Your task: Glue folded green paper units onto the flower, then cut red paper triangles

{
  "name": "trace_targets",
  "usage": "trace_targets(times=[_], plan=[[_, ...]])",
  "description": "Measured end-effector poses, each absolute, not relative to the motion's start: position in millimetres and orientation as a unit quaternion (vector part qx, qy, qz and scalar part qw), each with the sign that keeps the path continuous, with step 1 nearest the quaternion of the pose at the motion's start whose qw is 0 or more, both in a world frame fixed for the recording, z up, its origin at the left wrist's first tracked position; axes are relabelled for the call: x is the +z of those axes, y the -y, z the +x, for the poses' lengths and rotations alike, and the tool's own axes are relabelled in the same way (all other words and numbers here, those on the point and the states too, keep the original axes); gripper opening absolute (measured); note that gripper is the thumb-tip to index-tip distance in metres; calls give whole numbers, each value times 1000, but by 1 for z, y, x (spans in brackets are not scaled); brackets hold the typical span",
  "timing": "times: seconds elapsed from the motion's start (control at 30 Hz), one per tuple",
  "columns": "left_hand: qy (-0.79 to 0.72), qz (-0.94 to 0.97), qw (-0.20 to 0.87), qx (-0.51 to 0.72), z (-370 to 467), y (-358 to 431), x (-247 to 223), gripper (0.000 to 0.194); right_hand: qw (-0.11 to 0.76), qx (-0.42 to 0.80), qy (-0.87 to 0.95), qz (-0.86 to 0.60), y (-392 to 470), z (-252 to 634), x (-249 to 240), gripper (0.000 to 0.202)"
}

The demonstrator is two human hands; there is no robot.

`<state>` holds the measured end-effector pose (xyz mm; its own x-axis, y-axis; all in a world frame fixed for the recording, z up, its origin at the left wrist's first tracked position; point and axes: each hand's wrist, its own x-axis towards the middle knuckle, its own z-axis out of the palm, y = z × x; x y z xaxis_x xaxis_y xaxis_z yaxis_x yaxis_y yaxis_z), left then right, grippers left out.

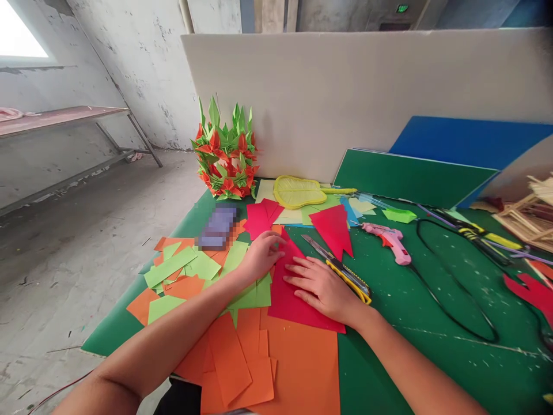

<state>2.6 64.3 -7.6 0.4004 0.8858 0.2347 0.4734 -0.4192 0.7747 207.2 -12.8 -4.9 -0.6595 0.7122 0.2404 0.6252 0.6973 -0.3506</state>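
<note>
A folded red paper sheet [298,305], tapering toward its far end, lies on an orange sheet [306,357]. My left hand [261,256] is at its upper left edge, fingers curled and seemingly pinching the paper. Flat on the red sheet rests my right hand [322,287], its fingers spread. Just beyond that hand is a yellow-and-black utility knife [352,280] with its blade out. Other red paper pieces [332,225] lie farther back. Light green paper pieces [173,268] and orange pieces [231,357] are scattered around and under my left forearm.
A pink hot glue gun [391,242] with a black cord lies at right on the green table [432,300]. At the back are a yellow fly-swatter-shaped item [300,192] and a green-and-orange folded-paper piece [227,155]. Green board [410,178] and blue board [466,141] lean against a pale panel [345,92].
</note>
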Motion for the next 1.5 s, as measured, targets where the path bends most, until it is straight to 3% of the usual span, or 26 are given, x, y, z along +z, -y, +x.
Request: trace_targets(times=[0.3,0.73,0.93,1.2,1.37,1.5], plan=[[-449,807,262,280,-2,-66,-8,25,173,140,904,-365,12,209,-8,38],[-336,918,134,162,-8,-61,6,30,172,136,906,-362,11,209,-10,38],[-337,925,150,95,-19,-59,10,49,170,138,907,-359,11,209,-7,39],[-343,925,148,70,-20,-62,15,59,171,160,901,-365,12,209,-4,40],[-368,918,106,101,-11,-59,11,36,161,162,900,-371,13,210,-2,40],[-382,916,68,101,-4,-58,3,30,160,163,900,-372,13,210,-2,39]])
